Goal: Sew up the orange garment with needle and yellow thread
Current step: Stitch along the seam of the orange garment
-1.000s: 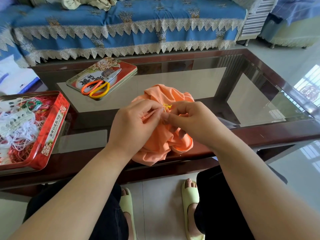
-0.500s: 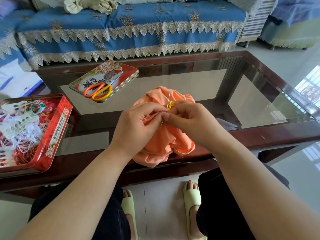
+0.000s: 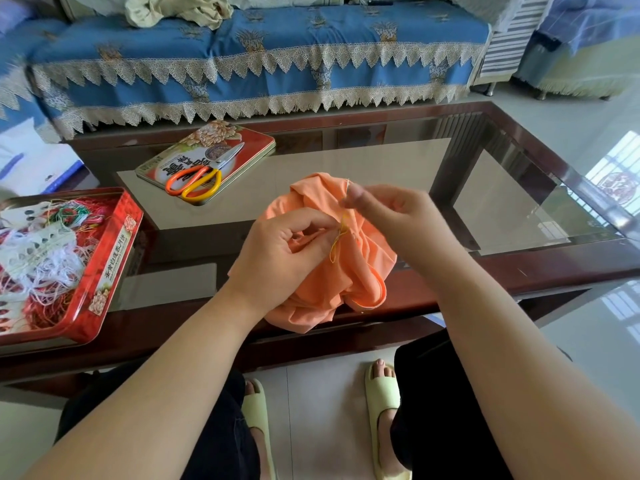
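The needle is showing too thin to make out near the right hand (image 3: 398, 223), whose fingers (image 3: 355, 195) are blurring. The red tin (image 3: 114, 258) at the surface's left edge is running out of view.

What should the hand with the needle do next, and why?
Probably keep drawing the needle up and away. The right hand pinches it above the orange garment, and the yellow thread hangs in a slack loop beside the left hand.

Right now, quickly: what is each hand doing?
Left hand: fingers curled, pinching the orange garment beside the yellow thread.
Right hand: pinching the needle, blurred.
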